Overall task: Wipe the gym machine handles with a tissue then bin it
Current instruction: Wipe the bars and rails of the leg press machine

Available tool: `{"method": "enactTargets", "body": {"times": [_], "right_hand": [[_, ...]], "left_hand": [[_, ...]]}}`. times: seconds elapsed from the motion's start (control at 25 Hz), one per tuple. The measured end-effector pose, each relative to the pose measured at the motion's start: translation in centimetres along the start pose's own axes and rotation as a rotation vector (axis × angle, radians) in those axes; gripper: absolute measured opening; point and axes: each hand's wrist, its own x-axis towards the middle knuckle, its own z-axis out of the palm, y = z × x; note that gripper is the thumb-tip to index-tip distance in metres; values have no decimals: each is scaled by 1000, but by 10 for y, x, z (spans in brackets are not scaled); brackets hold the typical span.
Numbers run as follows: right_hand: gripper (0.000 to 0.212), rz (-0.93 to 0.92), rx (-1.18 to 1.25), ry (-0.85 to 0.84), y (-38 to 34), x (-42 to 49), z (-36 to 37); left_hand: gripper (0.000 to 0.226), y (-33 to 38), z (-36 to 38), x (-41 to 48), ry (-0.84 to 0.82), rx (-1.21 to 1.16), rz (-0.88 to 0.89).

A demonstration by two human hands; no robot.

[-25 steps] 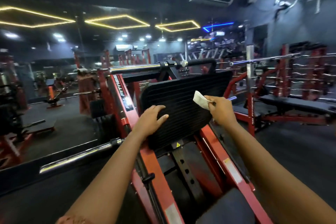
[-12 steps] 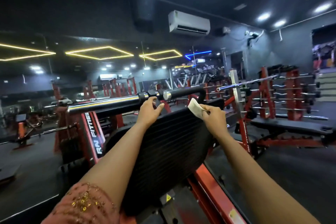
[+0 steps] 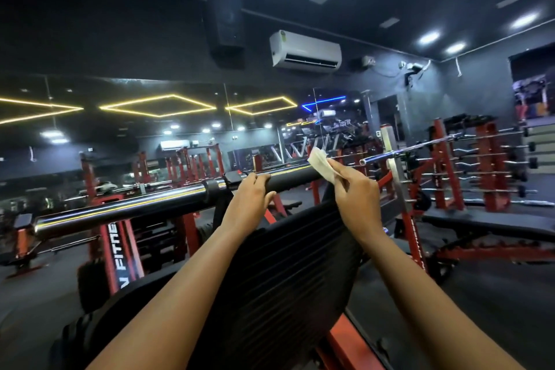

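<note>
A red and black gym machine fills the middle of the head view, with a ribbed black plate (image 3: 285, 273) sloping up to a black padded handle bar (image 3: 295, 181) that continues left as a chrome bar (image 3: 126, 210). My left hand (image 3: 247, 201) grips the black bar, fingers curled over its top. My right hand (image 3: 356, 197) pinches a folded white tissue (image 3: 322, 164), which is raised just above the right end of the bar. I cannot tell whether the tissue touches the bar.
A barbell (image 3: 420, 148) on a bench rack stands to the right, with a rack of curl bars (image 3: 492, 165) behind it. More red machines line the mirrored back wall. An air conditioner (image 3: 304, 52) hangs overhead. Dark floor lies on both sides.
My left hand rose from the ribbed plate to the top bar and closed on it. My right hand lifted the tissue up to the bar's right end. The view tilted upward.
</note>
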Motion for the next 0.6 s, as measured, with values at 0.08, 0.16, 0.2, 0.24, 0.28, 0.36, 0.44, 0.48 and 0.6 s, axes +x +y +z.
{"method": "enactTargets", "body": {"times": [0.08, 0.16, 0.2, 0.24, 0.28, 0.36, 0.44, 0.48, 0.6], "right_hand": [[38, -93, -14, -32, -2, 9, 15], [40, -172, -45, -107, -5, 13, 33], [43, -202, -66, -148, -4, 12, 44], [48, -220, -89, -195, -3, 10, 53], [52, -228, -115, -246, -1, 8, 63], [56, -242, -153, -295, 5, 7, 79], [54, -238, -122, -245, 7, 5, 89], [54, -222, -89, -224, 5, 1, 93], [64, -289, -60, -204, 8, -17, 100]], "left_hand": [[44, -1, -4, -3, 26, -47, 22], [44, -3, -10, -10, 58, -100, 39], [45, -3, -13, -13, 81, -119, 53], [45, -4, -15, -17, 103, -132, 66], [45, -5, -18, -19, 122, -142, 77], [46, -6, -21, -20, 151, -156, 81], [47, -5, -23, -19, 159, -157, 71], [46, -4, -23, -19, 163, -160, 66], [42, -2, -22, -18, 182, -183, 51]]}}
